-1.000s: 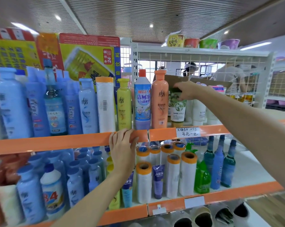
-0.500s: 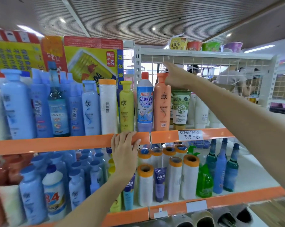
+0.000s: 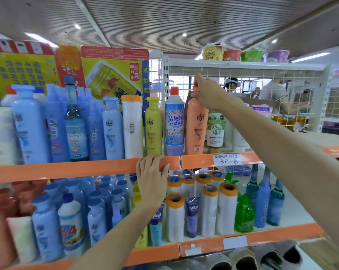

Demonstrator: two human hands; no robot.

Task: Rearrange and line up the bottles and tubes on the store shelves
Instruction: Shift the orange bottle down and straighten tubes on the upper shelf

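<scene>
Upper centre of frame: right hand (image 3: 207, 94) moved from green-labelled squeeze tube (image 3: 216, 129) to tall peach plastic bottle (image 3: 196, 131) standing front-row on the upper shelf, fingers clamped on its cap, probably aligning it next; left hand (image 3: 151, 174) lies flat on orange shelf rail (image 3: 67, 170).

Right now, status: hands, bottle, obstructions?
Right hand grips neck of tall peach plastic bottle, standing upright. Left hand rests on orange shelf rail. Green-labelled tube stands close beside it.

Bottles (image 3: 110, 131) packed tight at 9 o'clock; mesh (image 3: 262, 80) walls 1 o'clock; lower shelf (image 3: 295, 209) bare at 4 o'clock.
</scene>
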